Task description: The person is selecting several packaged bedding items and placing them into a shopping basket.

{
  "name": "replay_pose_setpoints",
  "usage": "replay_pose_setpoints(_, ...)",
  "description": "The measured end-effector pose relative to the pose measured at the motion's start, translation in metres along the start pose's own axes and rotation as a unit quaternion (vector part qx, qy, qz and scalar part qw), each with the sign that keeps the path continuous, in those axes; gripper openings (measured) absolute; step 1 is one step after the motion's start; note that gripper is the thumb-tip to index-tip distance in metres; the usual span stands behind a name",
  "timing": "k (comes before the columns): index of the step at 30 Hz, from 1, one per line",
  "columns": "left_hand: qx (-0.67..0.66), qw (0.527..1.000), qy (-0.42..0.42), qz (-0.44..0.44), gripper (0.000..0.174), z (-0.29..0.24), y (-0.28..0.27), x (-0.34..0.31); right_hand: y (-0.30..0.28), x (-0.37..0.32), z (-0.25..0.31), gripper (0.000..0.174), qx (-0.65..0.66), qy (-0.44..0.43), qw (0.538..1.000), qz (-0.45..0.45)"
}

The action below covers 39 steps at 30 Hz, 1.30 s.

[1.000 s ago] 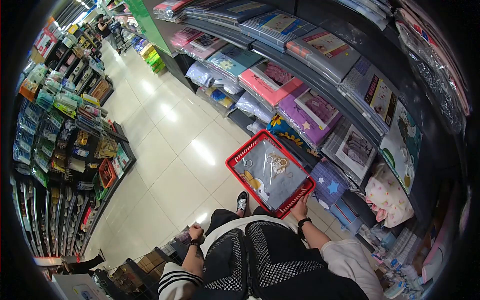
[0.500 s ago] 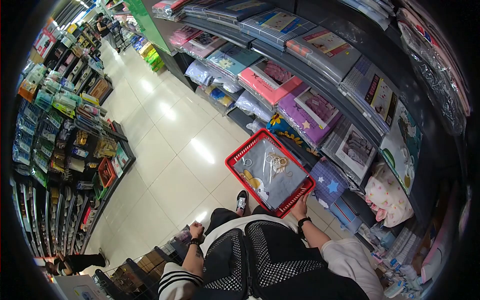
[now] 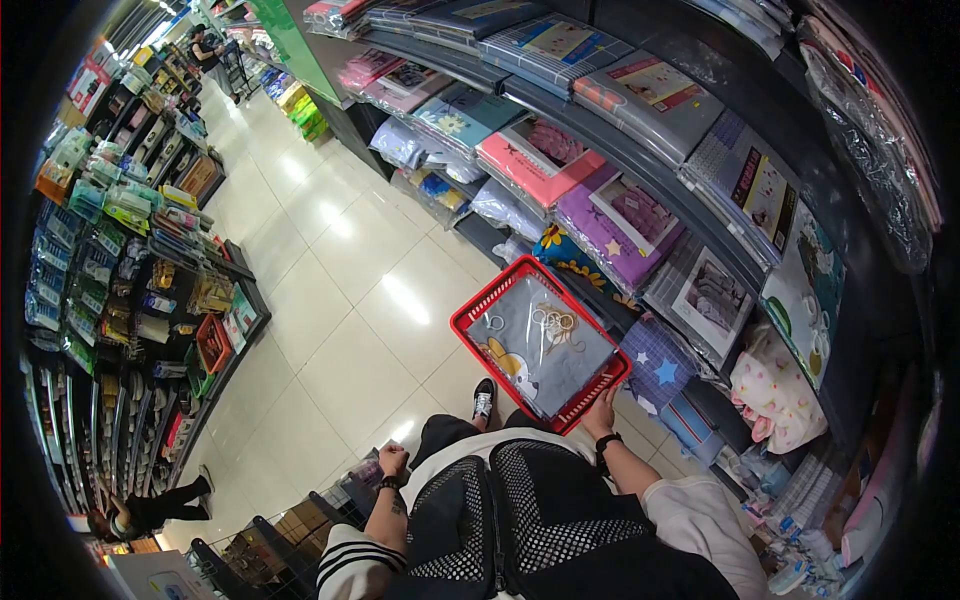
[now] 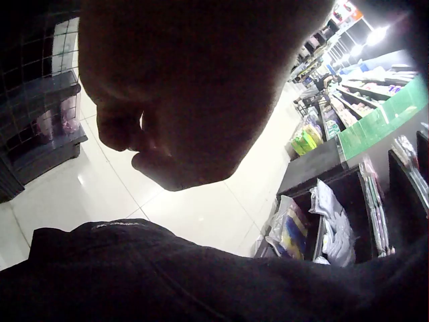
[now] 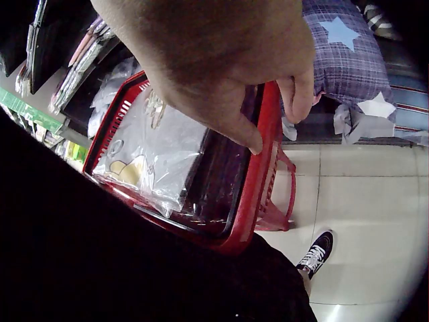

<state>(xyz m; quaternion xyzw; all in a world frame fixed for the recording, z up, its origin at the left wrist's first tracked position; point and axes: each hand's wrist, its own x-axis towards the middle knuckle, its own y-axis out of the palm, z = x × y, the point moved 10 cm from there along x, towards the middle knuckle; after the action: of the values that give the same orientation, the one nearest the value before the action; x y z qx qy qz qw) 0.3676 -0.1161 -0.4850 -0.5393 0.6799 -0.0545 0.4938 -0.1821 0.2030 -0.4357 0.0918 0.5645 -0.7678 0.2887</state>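
My right hand (image 3: pixel 601 413) grips the near right rim of a red shopping basket (image 3: pixel 462 333) in the head view. The right wrist view puts the thumb (image 5: pixel 242 136) on the inner side of that rim and the fingers (image 5: pixel 299 100) outside. In the basket lies a grey fabric pack (image 3: pixel 590 358) in clear plastic, printed with a white and yellow cartoon animal; pale rings and tan strands show on its upper part. My left hand (image 3: pixel 393 460) is beside my body, fingers loosely curled, holding nothing. It looks dark in the left wrist view.
Shelves on the right hold packaged bedding (image 3: pixel 625 225) and a starry blue pillow (image 3: pixel 657 366). Racks of small goods (image 3: pixel 130 230) line the left side of the tiled aisle (image 3: pixel 345 260). One person (image 3: pixel 165 508) is at lower left, another (image 3: pixel 212 62) far ahead with a cart.
The person at lower left has come further into view, with legs and upper body now showing. My hands, the basket and its contents stay nearly where they were.
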Motion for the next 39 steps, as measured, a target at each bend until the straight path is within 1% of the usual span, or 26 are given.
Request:
replay_pose_setpoints(3,0.005,1.000,0.008,-0.005,0.014,0.000,0.002,0.004,0.000,0.001,-0.001,0.093,-0.002,0.003,1.000,-0.002)
replay_pose_setpoints(6,-0.012,1.000,-0.010,-0.005,0.012,0.000,0.002,0.002,0.002,0.001,-0.002,0.092,-0.010,0.008,1.000,0.001)
replay_pose_setpoints(9,0.025,1.000,0.003,-0.017,0.012,-0.004,0.000,0.002,0.005,0.001,-0.003,0.090,-0.015,0.011,1.000,0.006)
replay_pose_setpoints(14,-0.014,1.000,0.008,-0.003,0.014,-0.002,0.003,0.004,0.009,0.003,-0.008,0.086,-0.014,0.012,1.000,0.003)
replay_pose_setpoints(16,-0.017,1.000,0.007,0.014,0.015,0.003,0.007,0.013,0.002,0.007,-0.011,0.071,0.019,-0.072,0.991,-0.112)
replay_pose_setpoints(17,-0.023,0.999,0.006,0.028,0.016,0.007,0.011,0.020,-0.002,0.011,-0.016,0.071,0.020,-0.068,0.991,-0.114)
replay_pose_setpoints(19,-0.007,0.999,0.021,0.033,0.016,0.017,0.018,0.041,-0.009,0.021,-0.015,0.052,0.054,-0.097,0.990,-0.089)
replay_pose_setpoints(20,0.007,0.999,0.033,0.035,0.017,0.016,0.020,0.049,-0.015,0.028,-0.023,0.052,0.055,-0.094,0.990,-0.092)
replay_pose_setpoints(21,0.008,0.999,0.036,0.038,0.017,0.009,0.021,0.051,-0.021,0.038,-0.038,0.042,0.141,-0.066,0.984,-0.090)
replay_pose_setpoints(22,0.041,0.997,0.047,0.038,0.013,0.001,0.022,0.054,-0.022,0.046,-0.051,0.033,0.225,-0.038,0.970,-0.088)
replay_pose_setpoints(23,0.076,0.994,0.060,0.040,0.011,-0.011,0.022,0.056,-0.038,0.045,-0.047,0.033,0.226,-0.032,0.969,-0.093)
replay_pose_setpoints(24,0.101,0.992,0.071,0.023,0.012,-0.034,0.013,0.046,-0.064,0.042,-0.048,0.030,0.375,-0.002,0.923,-0.081)
replay_pose_setpoints(25,0.126,0.988,0.087,0.011,0.015,-0.057,0.015,0.041,-0.097,0.035,-0.047,0.030,0.515,0.028,0.853,-0.077)
replay_pose_setpoints(27,0.107,0.986,0.122,0.028,0.014,-0.070,0.029,0.062,-0.181,0.015,-0.044,0.038,0.488,0.030,0.854,-0.177)
replay_pose_setpoints(29,0.121,0.983,0.135,0.025,0.013,-0.093,0.040,0.073,-0.246,-0.004,-0.044,0.046,0.609,-0.015,0.764,-0.215)
replay_pose_setpoints(30,0.120,0.982,0.138,0.046,0.017,-0.113,0.045,0.064,-0.269,-0.008,-0.056,0.048,0.625,-0.019,0.742,-0.243)
replay_pose_setpoints(31,0.128,0.979,0.148,0.057,0.017,-0.118,0.057,0.073,-0.290,-0.012,-0.065,0.050,0.640,-0.025,0.720,-0.267)
replay_pose_setpoints(33,0.118,0.980,0.141,0.072,0.018,-0.116,0.077,0.103,-0.339,-0.034,-0.066,0.052,0.716,-0.036,0.630,-0.298)
replay_pose_setpoints(34,0.115,0.976,0.155,0.099,0.017,-0.131,0.086,0.096,-0.362,-0.044,-0.063,0.052,0.717,-0.041,0.620,-0.316)
replay_pose_setpoints(35,0.119,0.974,0.159,0.105,0.017,-0.139,0.092,0.097,-0.382,-0.052,-0.061,0.052,0.717,-0.046,0.611,-0.332)
replay_pose_setpoints(36,0.084,0.973,0.159,0.145,0.015,-0.145,0.103,0.098,-0.389,-0.051,-0.061,0.050,0.742,-0.022,0.604,-0.288)
replay_pose_setpoints(37,0.049,0.969,0.158,0.184,0.013,-0.152,0.114,0.098,-0.402,-0.054,-0.060,0.050,0.742,-0.020,0.603,-0.294)
replay_pose_setpoints(38,0.036,0.964,0.156,0.213,0.008,-0.170,0.116,0.078,-0.407,-0.054,-0.058,0.050,0.757,0.015,0.591,-0.280)
replay_pose_setpoints(39,0.038,0.963,0.158,0.216,0.008,-0.179,0.118,0.070,-0.408,-0.053,-0.058,0.051,0.770,0.049,0.578,-0.265)
